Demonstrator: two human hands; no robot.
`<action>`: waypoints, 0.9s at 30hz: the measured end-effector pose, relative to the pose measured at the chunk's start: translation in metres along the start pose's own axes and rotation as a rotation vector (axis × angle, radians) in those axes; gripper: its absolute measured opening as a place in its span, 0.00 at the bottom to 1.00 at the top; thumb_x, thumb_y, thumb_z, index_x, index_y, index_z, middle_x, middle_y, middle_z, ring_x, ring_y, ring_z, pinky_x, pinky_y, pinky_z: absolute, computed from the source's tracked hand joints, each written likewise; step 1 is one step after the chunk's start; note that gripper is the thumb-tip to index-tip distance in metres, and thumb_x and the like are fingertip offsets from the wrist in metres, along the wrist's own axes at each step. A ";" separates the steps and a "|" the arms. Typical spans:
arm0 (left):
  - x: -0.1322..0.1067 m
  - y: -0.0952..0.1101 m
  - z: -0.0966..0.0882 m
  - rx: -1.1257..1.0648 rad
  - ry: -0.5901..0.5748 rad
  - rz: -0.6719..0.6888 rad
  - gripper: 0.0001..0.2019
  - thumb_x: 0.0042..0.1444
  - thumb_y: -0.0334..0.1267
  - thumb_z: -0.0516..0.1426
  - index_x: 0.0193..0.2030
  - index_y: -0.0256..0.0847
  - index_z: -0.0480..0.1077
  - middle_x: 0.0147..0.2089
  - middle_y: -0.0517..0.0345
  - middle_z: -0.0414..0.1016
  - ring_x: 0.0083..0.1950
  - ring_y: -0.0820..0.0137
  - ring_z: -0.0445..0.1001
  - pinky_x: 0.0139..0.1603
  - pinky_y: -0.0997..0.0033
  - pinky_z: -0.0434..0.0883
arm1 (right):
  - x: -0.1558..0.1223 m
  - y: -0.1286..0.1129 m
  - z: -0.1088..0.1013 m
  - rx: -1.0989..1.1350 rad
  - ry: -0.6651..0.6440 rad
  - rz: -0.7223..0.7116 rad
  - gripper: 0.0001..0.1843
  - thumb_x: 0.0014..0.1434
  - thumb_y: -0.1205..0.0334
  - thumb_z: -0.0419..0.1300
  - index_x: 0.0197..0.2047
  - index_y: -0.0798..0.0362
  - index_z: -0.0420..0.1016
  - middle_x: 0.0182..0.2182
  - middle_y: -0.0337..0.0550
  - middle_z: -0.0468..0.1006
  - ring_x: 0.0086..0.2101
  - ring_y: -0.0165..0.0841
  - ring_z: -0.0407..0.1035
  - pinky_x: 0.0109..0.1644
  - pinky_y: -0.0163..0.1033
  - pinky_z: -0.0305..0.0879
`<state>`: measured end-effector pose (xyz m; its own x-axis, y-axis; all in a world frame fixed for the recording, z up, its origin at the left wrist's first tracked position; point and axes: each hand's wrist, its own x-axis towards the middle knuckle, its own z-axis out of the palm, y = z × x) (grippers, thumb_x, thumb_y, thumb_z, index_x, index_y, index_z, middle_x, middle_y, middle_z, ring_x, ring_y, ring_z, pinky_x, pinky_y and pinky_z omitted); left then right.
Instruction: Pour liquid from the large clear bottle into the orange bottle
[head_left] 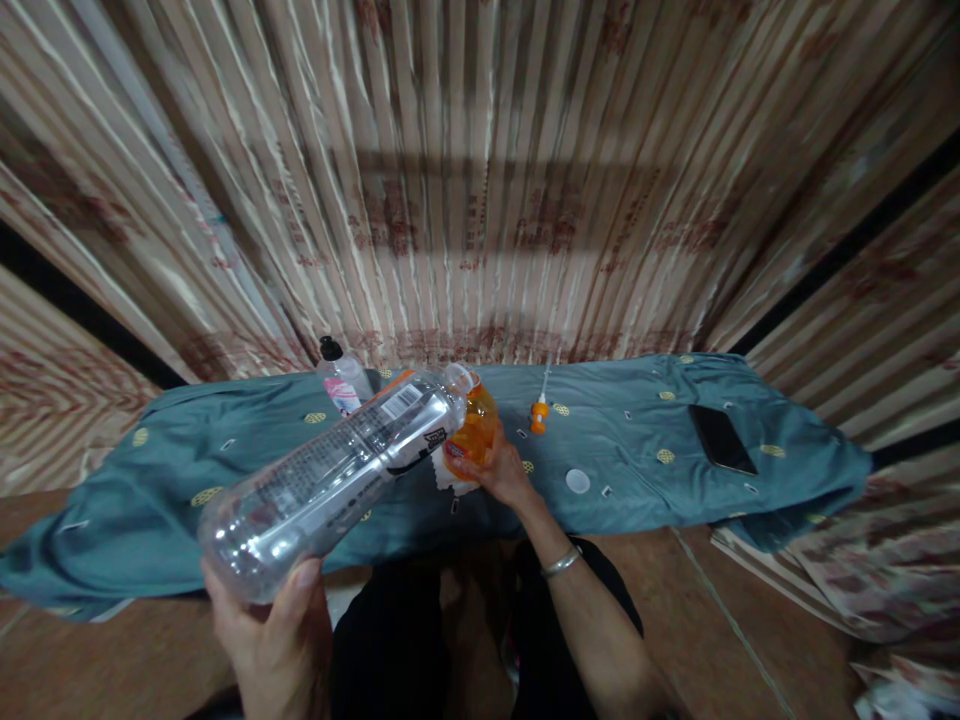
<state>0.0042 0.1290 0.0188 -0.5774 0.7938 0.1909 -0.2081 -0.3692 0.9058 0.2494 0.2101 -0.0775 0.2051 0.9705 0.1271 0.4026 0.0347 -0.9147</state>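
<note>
The left hand [277, 630] has its grip closed around the base end of a large clear bottle [337, 470]; the thumb shows, while most of the fingers are hidden behind the plastic. The bottle slants up and away over the worktop, which is itself hidden under a teal patterned cloth [637, 500]. Its print is too blurred to read.

The right hand [499, 465] has its grip wrapped around an orange bottle [475, 420], which stands roughly upright near the middle of the cloth. The fingers cover part of its label. The large bottle's mouth is at the orange bottle's top and hides its opening, so I cannot tell whether the two rims touch or whether any liquid passes between them. A pale, jagged-edged scrap [452, 482] shows partly from beneath the orange bottle.

Behind the large bottle, a small bottle [343, 380] with a black top has its lower part blocked from view. Right of the orange bottle lie an orange pump top [538, 415] with a thin tube, a white disc [577, 481] and, farther off, a dark phone [721, 438]. A crumpled bundle [907, 690] at the lower right corner is cut off and hard to make out.
</note>
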 end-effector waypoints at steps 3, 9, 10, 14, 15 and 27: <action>0.001 -0.002 -0.002 0.013 0.000 -0.001 0.35 0.36 0.40 0.76 0.55 0.49 0.77 0.59 0.51 0.80 0.74 0.35 0.72 0.79 0.18 0.54 | 0.001 0.001 0.000 -0.001 -0.002 -0.012 0.40 0.53 0.51 0.79 0.64 0.48 0.71 0.56 0.53 0.88 0.57 0.56 0.85 0.64 0.63 0.81; 0.000 -0.003 -0.004 0.042 -0.028 0.019 0.35 0.39 0.43 0.76 0.58 0.50 0.77 0.62 0.50 0.80 0.71 0.38 0.75 0.78 0.24 0.61 | 0.002 0.004 0.001 -0.003 -0.014 -0.002 0.40 0.54 0.48 0.78 0.64 0.48 0.70 0.57 0.54 0.88 0.57 0.56 0.85 0.63 0.62 0.81; 0.000 -0.004 -0.004 0.041 -0.028 0.017 0.35 0.39 0.44 0.76 0.58 0.50 0.77 0.61 0.50 0.80 0.71 0.38 0.75 0.78 0.23 0.61 | 0.002 0.005 0.001 0.000 -0.013 -0.007 0.39 0.54 0.48 0.78 0.64 0.48 0.71 0.57 0.54 0.88 0.56 0.56 0.85 0.63 0.62 0.81; -0.001 -0.003 -0.003 0.035 -0.006 0.015 0.36 0.39 0.43 0.78 0.59 0.49 0.78 0.58 0.51 0.80 0.70 0.38 0.75 0.79 0.19 0.58 | 0.002 0.008 0.003 0.016 0.002 -0.026 0.39 0.53 0.49 0.80 0.63 0.46 0.72 0.55 0.52 0.89 0.56 0.56 0.85 0.63 0.61 0.81; -0.001 -0.002 -0.003 0.025 -0.006 0.013 0.37 0.38 0.43 0.78 0.59 0.49 0.78 0.58 0.51 0.80 0.70 0.37 0.75 0.79 0.18 0.56 | 0.002 0.009 0.003 0.016 0.007 -0.027 0.39 0.53 0.49 0.80 0.63 0.46 0.71 0.55 0.51 0.89 0.56 0.56 0.85 0.63 0.60 0.81; 0.000 -0.002 -0.001 0.009 0.012 -0.001 0.36 0.35 0.43 0.79 0.55 0.46 0.79 0.62 0.48 0.81 0.69 0.36 0.76 0.79 0.13 0.50 | 0.001 0.002 0.001 0.011 -0.011 0.020 0.40 0.52 0.51 0.80 0.62 0.48 0.69 0.55 0.53 0.89 0.56 0.55 0.85 0.64 0.61 0.80</action>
<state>0.0039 0.1294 0.0172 -0.5865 0.7884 0.1854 -0.2015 -0.3637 0.9094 0.2499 0.2118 -0.0800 0.2029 0.9736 0.1046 0.3883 0.0181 -0.9214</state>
